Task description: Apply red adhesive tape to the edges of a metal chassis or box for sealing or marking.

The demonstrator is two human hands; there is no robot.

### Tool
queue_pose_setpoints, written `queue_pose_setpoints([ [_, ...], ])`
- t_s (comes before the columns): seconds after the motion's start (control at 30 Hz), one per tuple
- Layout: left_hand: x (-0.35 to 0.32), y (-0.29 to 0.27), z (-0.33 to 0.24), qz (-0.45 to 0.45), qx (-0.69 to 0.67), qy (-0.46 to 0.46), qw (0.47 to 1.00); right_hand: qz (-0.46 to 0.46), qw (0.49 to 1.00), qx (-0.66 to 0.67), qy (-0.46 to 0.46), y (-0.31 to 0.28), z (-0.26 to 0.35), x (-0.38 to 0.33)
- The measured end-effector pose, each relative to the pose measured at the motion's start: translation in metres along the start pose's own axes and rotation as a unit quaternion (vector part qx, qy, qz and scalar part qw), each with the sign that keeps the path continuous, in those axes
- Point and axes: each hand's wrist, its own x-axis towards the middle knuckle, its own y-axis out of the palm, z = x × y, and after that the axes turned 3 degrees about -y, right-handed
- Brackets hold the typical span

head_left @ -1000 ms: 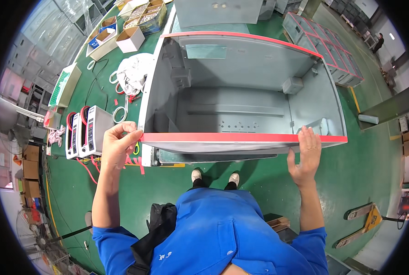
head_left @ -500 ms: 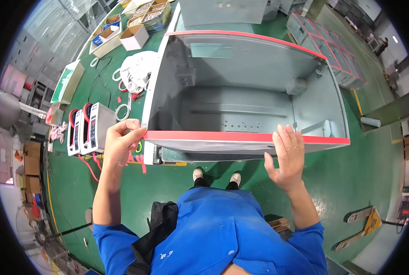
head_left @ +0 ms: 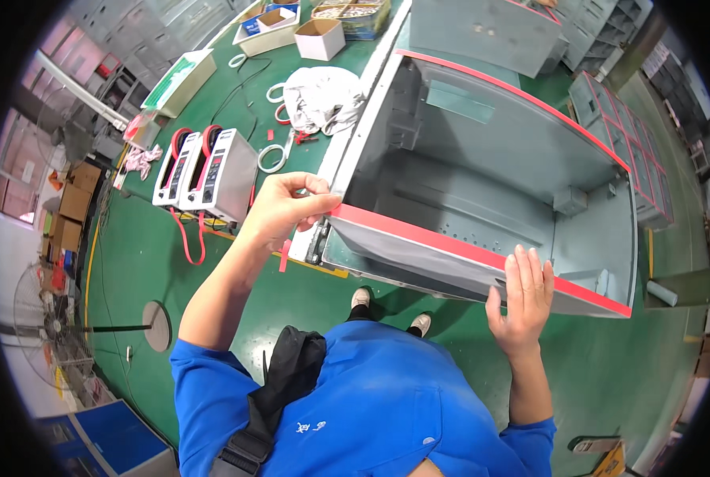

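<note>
In front of me a grey metal cabinet box (head_left: 418,171) lies with its open side up. Red tape (head_left: 426,238) runs along its near rim, and the far rim is edged in red too. At the near left corner my left hand (head_left: 287,208) pinches the tape's end between thumb and fingers. Toward the right part of the same rim, my right hand (head_left: 523,306) rests with its fingers stretched flat over the tape. Nothing is gripped in it. Inside the box are a row of small holes and a small grey block (head_left: 569,200).
Left of the box, a green-topped bench holds two white tape dispensers (head_left: 219,175) with red strips hanging down, a white cloth (head_left: 319,99), tape rolls (head_left: 272,159) and bins. Another grey metal box (head_left: 482,32) stands behind. A pedestal fan (head_left: 52,326) is at the left.
My view has turned, so the box and bench now appear slanted and further right. Both hands keep about the same places on the near rim.
</note>
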Motion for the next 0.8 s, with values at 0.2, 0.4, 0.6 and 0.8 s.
queue_pose_setpoints([
  [0.2,-0.0003,0.0012,-0.0023,-0.001,-0.007,-0.015,1.0,0.011,1.0,-0.002,-0.002,0.0012,0.0004,-0.0011],
  [0.4,-0.0003,0.0005,-0.001,0.001,-0.001,-0.009,1.0,0.015,1.0,-0.004,-0.005,0.0008,0.0007,-0.0015],
  [0.6,0.0,-0.0005,0.002,-0.003,0.015,0.003,1.0,0.016,1.0,-0.006,-0.005,0.0014,0.0012,-0.002],
  [0.8,-0.0008,-0.0011,0.0022,-0.001,0.039,0.013,0.999,0.015,1.0,-0.006,-0.004,0.0019,0.0016,-0.0021],
])
